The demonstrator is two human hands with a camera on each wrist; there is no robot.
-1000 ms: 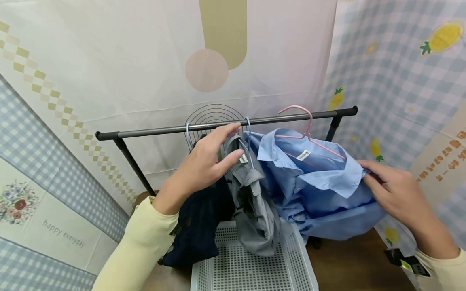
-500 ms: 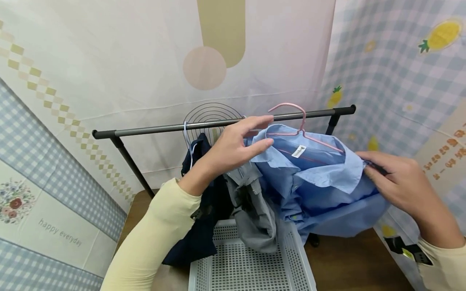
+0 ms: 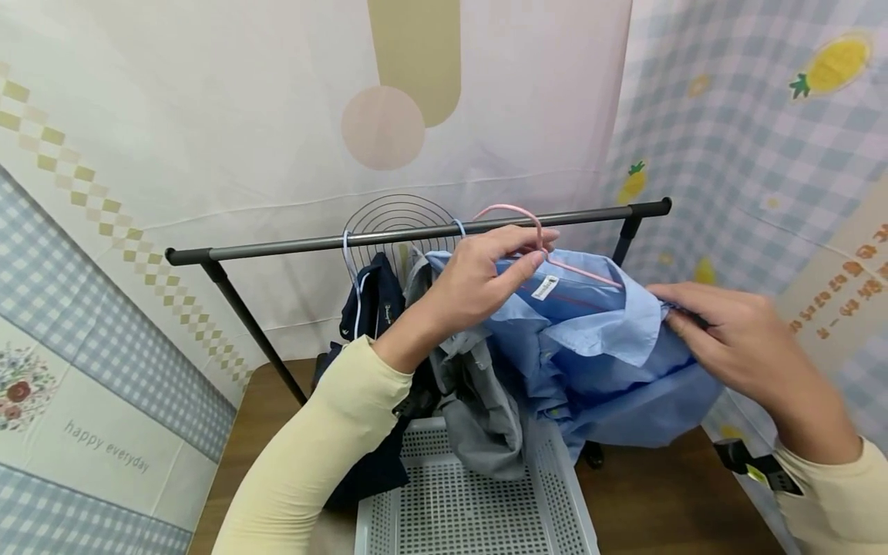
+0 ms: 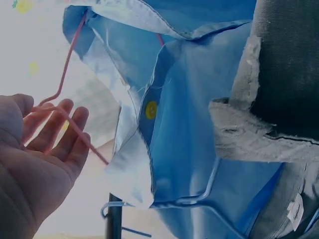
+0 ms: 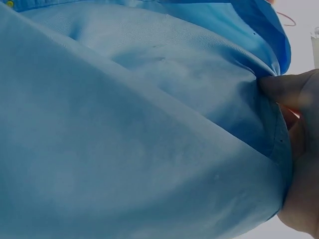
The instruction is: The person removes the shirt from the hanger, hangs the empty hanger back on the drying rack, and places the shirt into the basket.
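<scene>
A light blue collared shirt [image 3: 624,385] is on a pink hanger [image 3: 586,274], in front of the right part of the rack's rail [image 3: 277,248]. My left hand [image 3: 479,274] pinches the hanger's neck below its hook between thumb and forefinger; the left wrist view shows its other fingers loosely bent behind the pink wire [image 4: 79,132]. The hook overlaps the rail in the head view. On the other side, my right hand [image 3: 731,339] grips the shirt at the shoulder, with the thumb [image 5: 284,89] pressed on the blue cloth in the right wrist view.
Left of the shirt hang a grey garment [image 3: 486,439] and a navy garment [image 3: 378,293], on light blue hangers [image 3: 347,254]. Beneath them stands a white perforated basket [image 3: 583,509] on a brown wooden surface [image 3: 666,493]. Printed curtains [image 3: 735,154] close in the sides.
My left hand has moved right from the grey garment to the pink hanger and taken its neck. The shirt and hanger have shifted left, my right hand still gripping the shoulder.
</scene>
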